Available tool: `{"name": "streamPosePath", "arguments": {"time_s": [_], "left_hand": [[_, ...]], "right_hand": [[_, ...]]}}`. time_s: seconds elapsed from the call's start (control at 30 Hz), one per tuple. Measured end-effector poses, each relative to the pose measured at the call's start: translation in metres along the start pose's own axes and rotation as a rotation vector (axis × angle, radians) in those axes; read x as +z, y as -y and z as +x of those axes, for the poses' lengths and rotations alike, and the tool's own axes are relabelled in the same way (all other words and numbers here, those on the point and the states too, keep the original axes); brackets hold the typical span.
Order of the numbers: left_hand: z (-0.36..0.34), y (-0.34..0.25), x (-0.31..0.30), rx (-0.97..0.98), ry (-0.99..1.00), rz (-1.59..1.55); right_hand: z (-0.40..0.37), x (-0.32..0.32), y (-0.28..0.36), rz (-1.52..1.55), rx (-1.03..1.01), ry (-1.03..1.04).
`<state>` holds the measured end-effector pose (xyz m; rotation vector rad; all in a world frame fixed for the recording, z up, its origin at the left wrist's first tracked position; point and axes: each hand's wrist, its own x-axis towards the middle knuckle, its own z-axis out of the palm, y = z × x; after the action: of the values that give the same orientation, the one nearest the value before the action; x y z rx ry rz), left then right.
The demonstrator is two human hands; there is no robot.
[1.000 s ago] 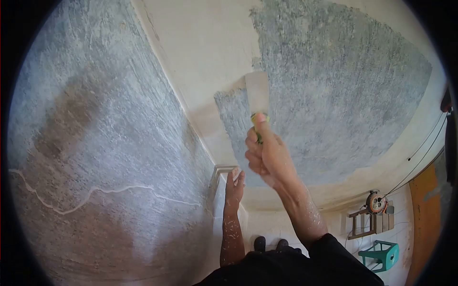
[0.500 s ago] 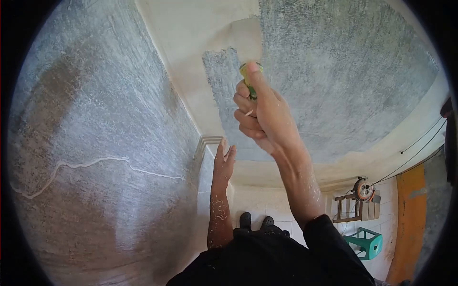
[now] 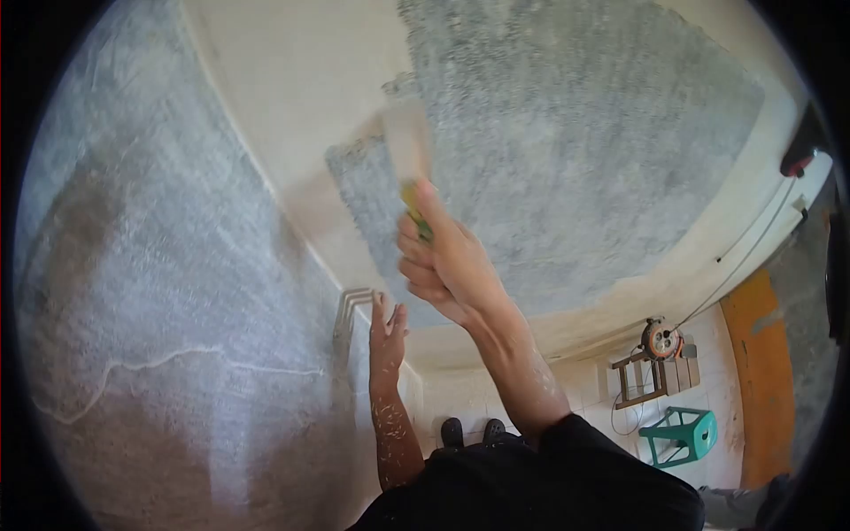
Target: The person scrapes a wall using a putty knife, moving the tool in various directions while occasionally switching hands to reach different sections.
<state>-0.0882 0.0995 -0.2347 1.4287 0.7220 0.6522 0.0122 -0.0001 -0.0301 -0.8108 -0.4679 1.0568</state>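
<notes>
My right hand (image 3: 443, 261) is wrapped around the yellow-green handle of a putty knife (image 3: 409, 142). Its wide blade lies against the wall, at the border between cream paint (image 3: 292, 80) and a rough grey patch (image 3: 567, 159). Lower down, my left hand (image 3: 387, 341) is raised with fingers apart, by a stepped moulding (image 3: 356, 305) in the corner. It holds nothing that I can see. Pale flecks cling to my left forearm (image 3: 398, 434).
A mottled grey wall (image 3: 177, 265) with a pale wavy line stands on the left. At lower right are a cable reel (image 3: 660, 339) by a wooden stool (image 3: 639, 380), a green plastic stool (image 3: 682, 434) and an orange panel (image 3: 753, 372). Cords (image 3: 744, 265) hang along the right wall.
The camera view has shifted. My right hand and the putty knife have moved down along the wall, and a bit of grey now shows above the blade. My left hand stays by the moulding.
</notes>
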Motion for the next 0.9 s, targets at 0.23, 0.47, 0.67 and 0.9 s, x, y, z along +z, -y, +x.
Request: {"name": "streamPosePath", "arguments": {"time_s": [0.23,0.47,0.67,0.9], "left_hand": [[-0.003,-0.016,-0.011,0.036,0.027,0.022],[-0.009,-0.028,-0.006,0.012,-0.001,0.008],[-0.001,-0.023,-0.011,0.038,0.022,-0.066],[-0.005,-0.034,-0.009,0.033,0.004,-0.022]], "right_hand": [[0.002,-0.011,-0.015,-0.072,-0.016,-0.01],[0.001,-0.016,0.002,-0.19,-0.036,0.002],[0.003,-0.005,0.008,-0.216,-0.09,-0.068],[0.01,0.009,0.01,-0.226,-0.109,-0.014]]}}
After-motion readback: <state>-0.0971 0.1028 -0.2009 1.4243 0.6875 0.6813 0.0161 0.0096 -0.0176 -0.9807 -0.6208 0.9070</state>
